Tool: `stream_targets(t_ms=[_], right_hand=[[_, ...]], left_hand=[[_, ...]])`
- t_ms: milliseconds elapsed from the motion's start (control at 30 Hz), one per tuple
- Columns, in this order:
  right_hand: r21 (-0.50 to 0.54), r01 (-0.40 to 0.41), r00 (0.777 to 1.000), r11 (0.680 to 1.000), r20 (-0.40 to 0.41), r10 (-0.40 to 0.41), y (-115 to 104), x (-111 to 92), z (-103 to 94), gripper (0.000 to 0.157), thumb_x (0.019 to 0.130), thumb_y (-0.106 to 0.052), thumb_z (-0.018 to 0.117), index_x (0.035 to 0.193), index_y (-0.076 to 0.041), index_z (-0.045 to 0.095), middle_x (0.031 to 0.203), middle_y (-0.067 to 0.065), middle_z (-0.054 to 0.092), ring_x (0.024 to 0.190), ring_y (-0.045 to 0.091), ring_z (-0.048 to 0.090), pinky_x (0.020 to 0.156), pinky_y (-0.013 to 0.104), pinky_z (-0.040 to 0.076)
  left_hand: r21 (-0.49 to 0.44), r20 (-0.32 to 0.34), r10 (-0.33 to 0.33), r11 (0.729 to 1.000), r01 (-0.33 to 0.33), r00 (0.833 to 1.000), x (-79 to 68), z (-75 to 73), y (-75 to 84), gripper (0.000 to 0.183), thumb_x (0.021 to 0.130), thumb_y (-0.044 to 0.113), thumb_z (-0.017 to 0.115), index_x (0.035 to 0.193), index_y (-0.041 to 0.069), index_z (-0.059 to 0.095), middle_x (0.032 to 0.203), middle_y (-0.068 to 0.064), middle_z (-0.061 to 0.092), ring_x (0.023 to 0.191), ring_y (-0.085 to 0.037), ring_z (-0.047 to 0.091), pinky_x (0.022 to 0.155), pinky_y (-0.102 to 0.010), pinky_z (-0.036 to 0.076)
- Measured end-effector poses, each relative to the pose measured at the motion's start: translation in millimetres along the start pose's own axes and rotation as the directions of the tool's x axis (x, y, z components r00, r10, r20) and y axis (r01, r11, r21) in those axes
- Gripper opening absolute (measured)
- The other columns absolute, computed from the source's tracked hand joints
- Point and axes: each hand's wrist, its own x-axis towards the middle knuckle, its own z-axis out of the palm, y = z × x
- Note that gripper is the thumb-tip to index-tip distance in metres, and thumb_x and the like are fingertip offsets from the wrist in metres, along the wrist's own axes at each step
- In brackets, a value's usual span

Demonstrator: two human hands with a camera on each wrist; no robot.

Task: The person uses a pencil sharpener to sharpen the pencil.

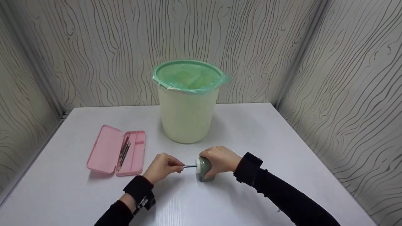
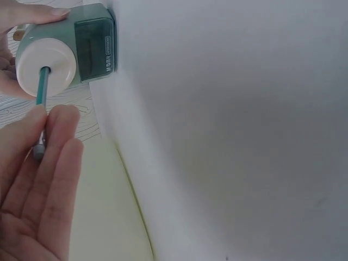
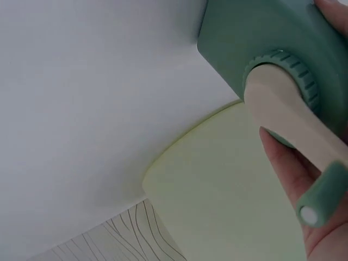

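Observation:
A green crank pencil sharpener (image 1: 204, 168) with a white round front stands on the table, and my right hand (image 1: 221, 159) grips its body from above. In the left wrist view the sharpener's dark window (image 2: 95, 49) shows on its side. Thumb and fingers of my left hand (image 1: 164, 167) pinch a teal pencil (image 2: 42, 89) near its grey end. The pencil's other end is inside the hole of the white front, hidden from sight. The crank handle (image 3: 288, 109) at the back shows in the right wrist view, with fingers of the right hand beside it.
An open pink pencil case (image 1: 106, 150) with several pencils (image 1: 125, 152) lies to the left on the white table (image 1: 257, 135). Behind the hands stands a pale green bin (image 1: 188, 116) lined with a green bag (image 1: 194, 77). Wood-patterned panels (image 1: 125, 47) enclose the table's back and sides.

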Motion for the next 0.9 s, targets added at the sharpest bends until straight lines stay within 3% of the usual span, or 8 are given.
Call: stream_targets(t_ms=[433, 900], right_hand=[[0.001, -0.008, 0.999, 1.0, 0.037, 0.008, -2.7, 3.8, -3.8, 0.048, 0.067, -0.039, 0.094, 0.098, -0.013, 0.069, 0.087, -0.003, 0.074, 0.075, 0.009, 0.063, 0.068, 0.022, 0.049], [0.038, -0.004, 1.0, 0.999, 0.027, 0.003, -0.7, 2.8, -2.3, 0.048, 0.068, -0.038, 0.094, 0.099, -0.012, 0.069, 0.087, -0.001, 0.074, 0.074, 0.009, 0.062, 0.066, 0.02, 0.048]], left_hand=[[-0.015, 0.013, 0.063, 0.998, -0.063, 0.998, 5.3, 7.3, -0.8, 0.01, 0.091, 0.001, 0.073, 0.097, -0.004, 0.08, 0.089, -0.018, 0.079, 0.079, -0.024, 0.077, 0.069, -0.017, 0.057], [0.002, 0.011, 0.052, 0.999, -0.052, 0.999, 6.6, 9.3, 3.4, 0.01, 0.091, 0.001, 0.073, 0.097, -0.004, 0.079, 0.09, -0.017, 0.079, 0.079, -0.024, 0.076, 0.071, -0.018, 0.058]])
